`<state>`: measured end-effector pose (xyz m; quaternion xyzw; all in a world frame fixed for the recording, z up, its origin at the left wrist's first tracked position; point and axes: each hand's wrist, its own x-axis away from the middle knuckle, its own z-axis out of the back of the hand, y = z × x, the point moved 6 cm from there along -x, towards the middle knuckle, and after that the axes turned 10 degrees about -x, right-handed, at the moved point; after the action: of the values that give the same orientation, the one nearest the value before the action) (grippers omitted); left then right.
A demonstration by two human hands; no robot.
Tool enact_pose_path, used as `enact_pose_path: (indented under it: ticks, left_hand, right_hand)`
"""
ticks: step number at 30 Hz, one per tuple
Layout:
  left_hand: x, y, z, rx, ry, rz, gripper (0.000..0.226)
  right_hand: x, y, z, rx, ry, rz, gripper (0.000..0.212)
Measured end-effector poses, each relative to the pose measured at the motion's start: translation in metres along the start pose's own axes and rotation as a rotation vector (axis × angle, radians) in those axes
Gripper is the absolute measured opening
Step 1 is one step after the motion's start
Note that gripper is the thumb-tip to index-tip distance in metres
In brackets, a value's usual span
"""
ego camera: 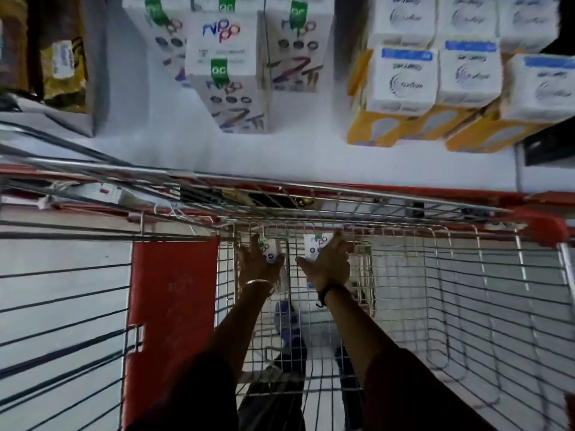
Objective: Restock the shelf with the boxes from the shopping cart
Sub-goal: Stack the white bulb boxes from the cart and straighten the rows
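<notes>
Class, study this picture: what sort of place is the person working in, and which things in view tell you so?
Most likely a shop aisle. A wire shopping cart stands against a white shelf stocked with rows of matching boxes, and both hands reach for similar boxes in the cart.

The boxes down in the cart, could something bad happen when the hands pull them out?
Maybe. The left hand and right hand each reach for a separate small box, so a one-handed grip could slip. Lifting past the cart's wire rim might snag a box. The stacked boxes on the shelf could topple if bumped.
</notes>
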<state>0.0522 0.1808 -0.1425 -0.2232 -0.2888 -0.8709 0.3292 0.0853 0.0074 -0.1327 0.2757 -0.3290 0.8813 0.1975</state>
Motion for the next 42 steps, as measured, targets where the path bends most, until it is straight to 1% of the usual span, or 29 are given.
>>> enact_pose_path:
  ticks: [2, 4, 8, 11, 14, 16, 18, 20, 24, 29, 33, 37, 39, 42]
  left_hand:
    - [-0.002, 0.001, 0.001, -0.052, 0.022, -0.032, 0.071]
    - [0.001, 0.002, 0.005, -0.088, 0.027, -0.073, 0.064]
    - [0.019, 0.011, 0.024, -0.033, 0.04, -0.137, 0.056]
    - [0.045, 0.026, 0.051, 0.067, 0.08, -0.148, 0.055]
    - [0.082, 0.045, 0.086, 0.123, 0.133, -0.248, 0.06]
    - [0.108, 0.059, 0.11, 0.177, 0.203, -0.328, 0.06]
    - [0.137, 0.072, 0.14, 0.212, 0.291, -0.373, 0.057]
    - [0.161, 0.083, 0.165, 0.237, 0.34, -0.418, 0.056]
    - [0.193, 0.097, 0.215, 0.254, 0.444, -0.436, 0.057]
    - [0.229, 0.124, 0.294, 0.347, 0.631, -0.531, 0.053]
    - [0.229, 0.137, 0.35, 0.386, 0.748, -0.606, 0.052]
    - [0.201, 0.141, 0.375, 0.354, 0.839, -0.574, 0.048]
    - [0.182, 0.142, 0.376, 0.333, 0.847, -0.545, 0.048]
    - [0.148, 0.14, 0.37, 0.356, 0.817, -0.492, 0.048]
  right_hand:
    - [-0.001, -0.002, 0.002, -0.052, 0.046, 0.039, 0.109]
    - [0.005, 0.0, 0.009, -0.081, 0.046, 0.077, 0.099]
    - [0.031, -0.001, 0.035, -0.083, 0.036, 0.172, 0.071]
    - [0.06, -0.007, 0.064, -0.113, 0.055, 0.216, 0.065]
    - [0.094, -0.02, 0.097, -0.181, 0.091, 0.262, 0.06]
    - [0.117, -0.032, 0.12, -0.23, 0.13, 0.299, 0.058]
    - [0.139, -0.046, 0.144, -0.265, 0.172, 0.333, 0.056]
    - [0.158, -0.062, 0.166, -0.278, 0.206, 0.375, 0.056]
    - [0.188, -0.098, 0.206, -0.274, 0.274, 0.51, 0.059]
    - [0.217, -0.15, 0.255, -0.342, 0.403, 0.645, 0.059]
    - [0.223, -0.193, 0.277, -0.347, 0.478, 0.718, 0.06]
    - [0.214, -0.227, 0.277, -0.284, 0.574, 0.763, 0.058]
    - [0.201, -0.238, 0.269, -0.262, 0.562, 0.766, 0.056]
    - [0.176, -0.247, 0.251, -0.265, 0.508, 0.73, 0.055]
